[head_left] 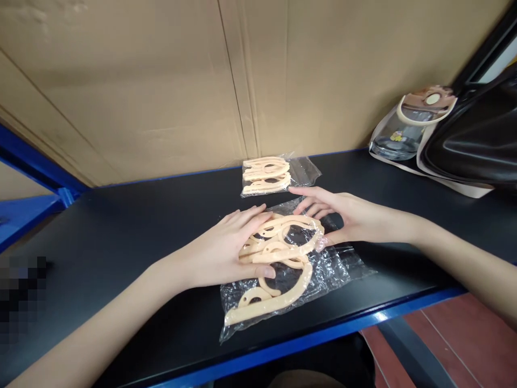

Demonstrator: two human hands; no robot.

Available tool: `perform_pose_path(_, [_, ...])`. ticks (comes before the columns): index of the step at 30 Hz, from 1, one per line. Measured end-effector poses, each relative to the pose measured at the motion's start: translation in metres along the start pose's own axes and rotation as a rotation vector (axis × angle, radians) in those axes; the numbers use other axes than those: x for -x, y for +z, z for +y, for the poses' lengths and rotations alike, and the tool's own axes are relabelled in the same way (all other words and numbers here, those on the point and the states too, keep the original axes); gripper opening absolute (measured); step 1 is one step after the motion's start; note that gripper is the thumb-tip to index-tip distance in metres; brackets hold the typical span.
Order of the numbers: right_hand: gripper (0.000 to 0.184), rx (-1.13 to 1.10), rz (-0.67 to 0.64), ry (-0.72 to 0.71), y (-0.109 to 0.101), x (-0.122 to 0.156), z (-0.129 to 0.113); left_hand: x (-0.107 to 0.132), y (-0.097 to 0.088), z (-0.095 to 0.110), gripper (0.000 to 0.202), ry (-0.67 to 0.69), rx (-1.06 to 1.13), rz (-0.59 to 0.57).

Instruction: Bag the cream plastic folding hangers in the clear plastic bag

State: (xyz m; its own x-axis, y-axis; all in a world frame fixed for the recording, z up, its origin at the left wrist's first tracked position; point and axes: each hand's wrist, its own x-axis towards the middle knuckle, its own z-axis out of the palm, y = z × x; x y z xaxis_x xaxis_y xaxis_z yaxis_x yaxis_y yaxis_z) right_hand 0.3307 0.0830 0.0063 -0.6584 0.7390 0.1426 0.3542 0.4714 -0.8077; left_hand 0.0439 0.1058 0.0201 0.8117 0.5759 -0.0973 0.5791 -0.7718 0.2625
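Note:
Several cream plastic pieces, which look like folding clothes hangers (283, 302), lie inside a clear plastic bag (335, 264) on the black tabletop. My left hand (232, 245) rests flat across the left side of the bag, its fingers stretched and its thumb apart. Part of the hangers is hidden beneath it. At the bag's right side is my right hand (335, 215), with its fingers apart and its thumb by the rounded end of the upper hanger. A second clear bag (305, 170) with folded cream hangers (266, 175) lies just behind, close to the right index fingertip.
Tall cardboard (161, 97) stands along the back of the black table (133, 226). A clear water bottle (404, 132) with a strap and a black bag (480, 132) sit at the back right. The table's blue edge (307, 342) runs along the front.

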Motion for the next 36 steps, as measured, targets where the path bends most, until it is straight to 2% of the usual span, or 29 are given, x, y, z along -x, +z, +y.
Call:
perform_pose_path(5, [0.087,-0.040,0.007,-0.046,0.003,-0.003,0.003,0.001,0.007,0.000,0.096,-0.006,0.000,0.014])
perform_pose_path(10, [0.080,-0.048,-0.013,-0.011,0.005,-0.005,0.001,0.001,0.007,0.002,0.098,-0.015,0.036,0.006])
perform_pose_path(15, [0.077,0.017,0.012,-0.058,0.013,-0.008,-0.001,0.002,0.008,0.004,0.083,0.011,0.089,0.039])
perform_pose_path(20, [0.072,0.220,0.076,-0.077,0.014,-0.008,-0.002,0.004,0.008,0.005,0.081,0.005,0.095,0.028])
perform_pose_path(22, [0.071,0.249,0.073,-0.071,0.012,-0.007,-0.003,0.006,0.008,0.004,0.072,0.006,0.121,0.025])
perform_pose_path(26, [0.064,0.192,0.039,-0.070,0.009,-0.006,-0.004,0.008,0.007,0.001,0.056,-0.007,0.149,0.014])
perform_pose_path(36, [0.060,0.071,0.024,-0.062,0.006,-0.006,0.002,0.008,0.007,0.009,0.053,0.034,0.052,0.047])
